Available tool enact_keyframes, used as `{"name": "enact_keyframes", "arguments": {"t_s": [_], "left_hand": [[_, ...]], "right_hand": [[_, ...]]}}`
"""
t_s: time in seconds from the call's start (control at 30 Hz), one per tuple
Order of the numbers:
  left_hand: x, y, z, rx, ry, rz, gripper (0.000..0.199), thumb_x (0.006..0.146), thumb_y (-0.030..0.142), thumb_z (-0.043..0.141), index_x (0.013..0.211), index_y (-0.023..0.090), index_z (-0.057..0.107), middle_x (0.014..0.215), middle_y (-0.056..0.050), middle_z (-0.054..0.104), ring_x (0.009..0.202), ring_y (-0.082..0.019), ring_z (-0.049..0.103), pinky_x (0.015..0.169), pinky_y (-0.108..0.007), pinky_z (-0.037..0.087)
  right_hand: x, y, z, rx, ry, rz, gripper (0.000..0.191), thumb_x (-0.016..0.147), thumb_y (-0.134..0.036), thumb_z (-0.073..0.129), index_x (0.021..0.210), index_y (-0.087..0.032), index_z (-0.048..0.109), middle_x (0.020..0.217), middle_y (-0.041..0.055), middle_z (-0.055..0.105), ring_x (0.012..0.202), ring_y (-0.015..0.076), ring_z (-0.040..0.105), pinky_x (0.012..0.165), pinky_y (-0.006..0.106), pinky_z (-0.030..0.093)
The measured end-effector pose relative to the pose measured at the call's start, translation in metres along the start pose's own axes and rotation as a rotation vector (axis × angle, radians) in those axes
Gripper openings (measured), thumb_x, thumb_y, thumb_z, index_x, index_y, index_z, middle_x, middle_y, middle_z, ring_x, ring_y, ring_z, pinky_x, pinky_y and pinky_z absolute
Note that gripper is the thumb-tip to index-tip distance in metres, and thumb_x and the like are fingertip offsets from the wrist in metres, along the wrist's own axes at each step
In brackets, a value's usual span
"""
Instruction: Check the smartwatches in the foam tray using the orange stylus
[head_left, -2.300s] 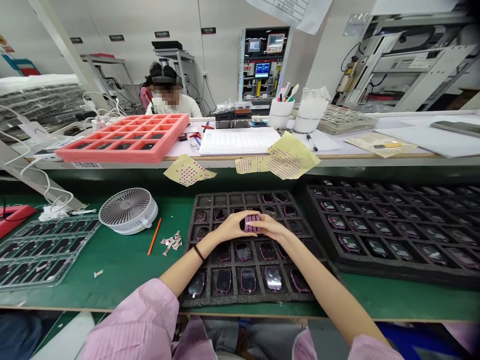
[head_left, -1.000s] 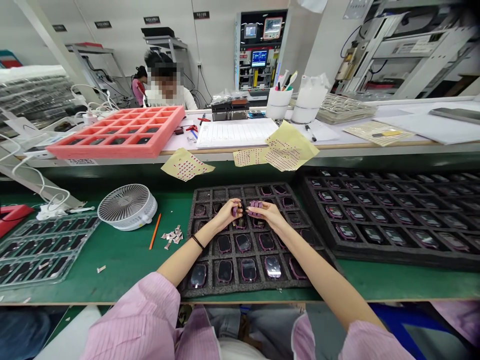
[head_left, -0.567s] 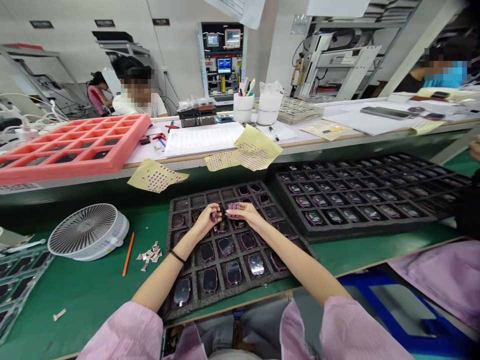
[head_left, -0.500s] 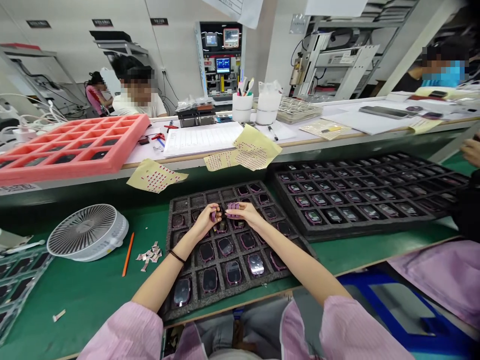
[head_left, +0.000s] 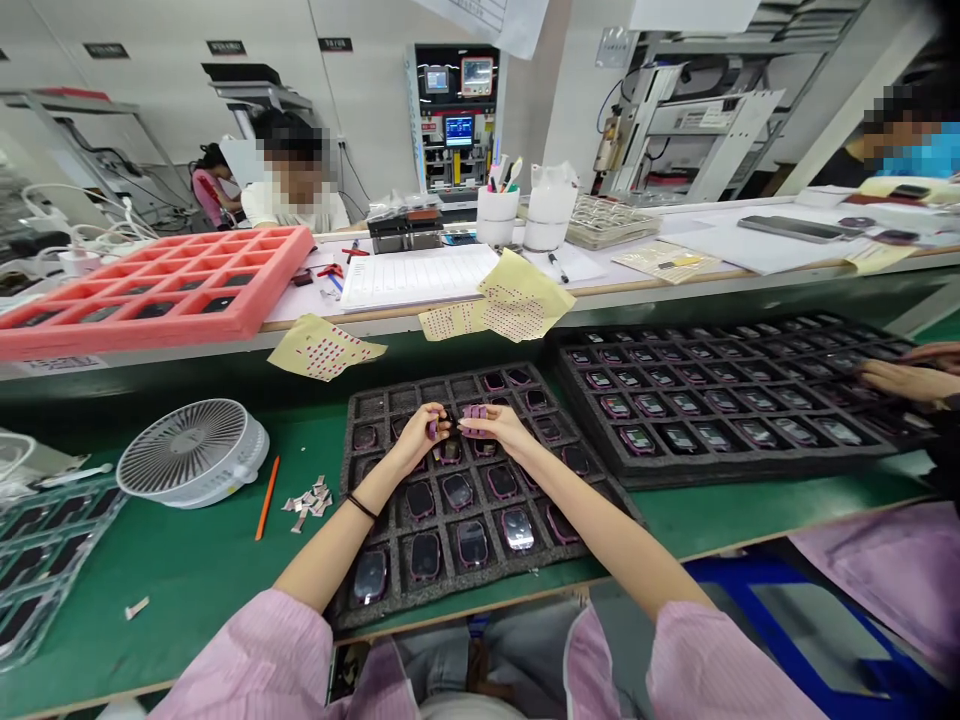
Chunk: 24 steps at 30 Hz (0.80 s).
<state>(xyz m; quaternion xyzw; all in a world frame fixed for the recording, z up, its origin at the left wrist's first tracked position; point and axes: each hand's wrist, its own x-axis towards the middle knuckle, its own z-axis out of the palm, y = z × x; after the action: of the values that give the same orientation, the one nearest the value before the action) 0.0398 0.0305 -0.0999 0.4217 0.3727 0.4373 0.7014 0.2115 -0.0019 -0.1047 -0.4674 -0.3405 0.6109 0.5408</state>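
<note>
My left hand [head_left: 422,436] and my right hand [head_left: 493,424] meet over a black foam tray [head_left: 477,587]. Purple finger cots cover some fingertips on both. The fingers are pinched together around a small dark piece [head_left: 453,424], too small and too covered to name. Just beneath it, a purple-rimmed watch-like unit [head_left: 448,453] lies in its compartment, partly hidden by the fingers. Around it, several more such units, among them a shiny one [head_left: 517,530], fill the near compartments; some far compartments hold nothing.
To the left are a white fan [head_left: 193,452], an orange stick [head_left: 268,498], small silvery strips [head_left: 308,502] and a clear tray [head_left: 45,560]. Stacked foam trays [head_left: 660,466] stand on the right, with another person's hands [head_left: 911,378] over them. A shelf ahead bears a pink foam tray [head_left: 255,315].
The view has shifted slightly left, so everything appears a little further right. The other person's hands have come in over the right trays. My hands stay pinched in the same place.
</note>
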Motion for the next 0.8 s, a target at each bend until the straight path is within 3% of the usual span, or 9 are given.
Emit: {"name": "enact_keyframes", "arguments": {"t_s": [0.1, 0.2, 0.33, 0.43, 0.6, 0.8], "left_hand": [[0.004, 0.011, -0.013, 0.104, 0.047, 0.116, 0.013, 0.073, 0.016, 0.053, 0.086, 0.018, 0.052, 0.087, 0.0, 0.056, 0.08, -0.013, 0.061, 0.077, -0.028, 0.049], [0.011, 0.031, -0.038, 0.233, 0.142, 0.252, 0.01, 0.076, 0.014, 0.052, 0.084, 0.019, 0.052, 0.09, -0.001, 0.056, 0.09, -0.013, 0.058, 0.09, -0.03, 0.045], [0.02, 0.053, -0.077, 0.433, 0.251, 0.363, 0.016, 0.072, 0.006, 0.053, 0.08, 0.019, 0.057, 0.091, -0.003, 0.054, 0.098, -0.016, 0.051, 0.097, -0.03, 0.038], [0.027, 0.055, -0.097, 0.553, 0.275, 0.387, 0.017, 0.069, 0.004, 0.054, 0.076, 0.019, 0.057, 0.088, -0.004, 0.053, 0.098, -0.02, 0.049, 0.098, -0.033, 0.037], [0.033, 0.045, -0.112, 0.671, 0.236, 0.409, 0.017, 0.066, 0.004, 0.055, 0.071, 0.02, 0.055, 0.082, -0.003, 0.051, 0.094, -0.022, 0.049, 0.101, -0.038, 0.034], [0.028, 0.049, -0.113, 0.699, 0.112, 0.441, 0.023, 0.063, 0.004, 0.06, 0.078, 0.02, 0.061, 0.092, -0.007, 0.058, 0.113, -0.027, 0.048, 0.108, -0.043, 0.028]], "right_hand": [[0.001, -0.001, 0.002, -0.002, -0.006, -0.012, 0.039, 0.039, -0.027, 0.091, 0.071, -0.015, 0.072, 0.068, 0.0013, 0.072, 0.066, 0.0174, 0.071, 0.073, 0.032, 0.058], [0.008, -0.004, 0.011, -0.015, -0.038, -0.017, 0.036, 0.041, -0.025, 0.091, 0.069, -0.014, 0.072, 0.068, 0.0019, 0.073, 0.065, 0.017, 0.071, 0.072, 0.031, 0.059], [0.027, -0.009, 0.039, -0.025, -0.104, -0.012, 0.037, 0.042, -0.023, 0.091, 0.074, -0.014, 0.074, 0.072, 0.0038, 0.074, 0.064, 0.0163, 0.07, 0.072, 0.031, 0.06], [0.043, -0.008, 0.065, -0.023, -0.138, -0.001, 0.037, 0.04, -0.021, 0.091, 0.071, -0.014, 0.073, 0.071, 0.0035, 0.073, 0.064, 0.0162, 0.07, 0.072, 0.031, 0.06], [0.062, 0.002, 0.093, -0.025, -0.161, 0.023, 0.039, 0.033, -0.018, 0.092, 0.067, -0.015, 0.072, 0.066, 0.0007, 0.071, 0.061, 0.0158, 0.069, 0.069, 0.031, 0.06], [0.071, 0.009, 0.097, -0.034, -0.186, 0.039, 0.037, 0.039, -0.022, 0.091, 0.069, -0.014, 0.072, 0.067, 0.0017, 0.071, 0.065, 0.0166, 0.07, 0.071, 0.03, 0.06]]}}
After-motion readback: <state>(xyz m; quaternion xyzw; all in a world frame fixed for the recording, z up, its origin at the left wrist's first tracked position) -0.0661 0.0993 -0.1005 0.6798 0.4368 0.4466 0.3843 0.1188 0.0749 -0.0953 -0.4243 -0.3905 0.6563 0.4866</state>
